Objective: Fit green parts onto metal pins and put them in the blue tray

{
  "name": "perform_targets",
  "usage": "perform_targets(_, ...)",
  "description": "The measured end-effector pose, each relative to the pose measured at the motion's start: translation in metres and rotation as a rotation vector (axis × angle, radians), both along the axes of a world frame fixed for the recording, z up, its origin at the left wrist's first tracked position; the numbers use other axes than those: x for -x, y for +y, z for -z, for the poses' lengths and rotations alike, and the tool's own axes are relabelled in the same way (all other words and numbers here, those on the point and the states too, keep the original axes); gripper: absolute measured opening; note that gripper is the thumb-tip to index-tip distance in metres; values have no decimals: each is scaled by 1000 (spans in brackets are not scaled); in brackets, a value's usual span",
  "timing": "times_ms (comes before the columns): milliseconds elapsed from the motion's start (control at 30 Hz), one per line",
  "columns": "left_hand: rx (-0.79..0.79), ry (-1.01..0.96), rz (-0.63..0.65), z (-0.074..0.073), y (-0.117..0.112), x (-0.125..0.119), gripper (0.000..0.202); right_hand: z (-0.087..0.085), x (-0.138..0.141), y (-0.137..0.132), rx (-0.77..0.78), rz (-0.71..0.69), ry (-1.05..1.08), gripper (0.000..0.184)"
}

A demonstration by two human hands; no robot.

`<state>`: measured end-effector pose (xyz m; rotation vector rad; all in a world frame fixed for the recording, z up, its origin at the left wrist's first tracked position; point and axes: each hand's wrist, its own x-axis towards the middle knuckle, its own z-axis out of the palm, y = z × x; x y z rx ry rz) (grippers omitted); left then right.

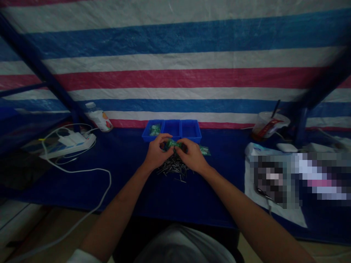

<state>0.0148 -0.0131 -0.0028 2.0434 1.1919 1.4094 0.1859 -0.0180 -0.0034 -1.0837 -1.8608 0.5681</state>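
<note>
While left grip [158, 150] and right grip [193, 153] pinch a green packet [172, 143], blue tabletop [175, 200] beneath, striped tarpaulin [175, 78] behind.

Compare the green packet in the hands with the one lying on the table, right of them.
The held packet is gripped by the left hand and right hand, near the metal pieces; the table packet lies on the blue table, held by neither. The held packet looks bunched up; the table packet looks flatter. Both show green; the contents are too dim to tell.
</note>
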Motion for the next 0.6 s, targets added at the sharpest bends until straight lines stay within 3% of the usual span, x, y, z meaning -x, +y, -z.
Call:
perform_targets(267, -21, 6, 11, 1, -1, -3, 41, -3, 1, -2, 108, -32, 39, 7)
perform_targets(600, -40, -45, 60, 1, 0, -2, 36, 0, 1, -2, 14, 0, -53, 4)
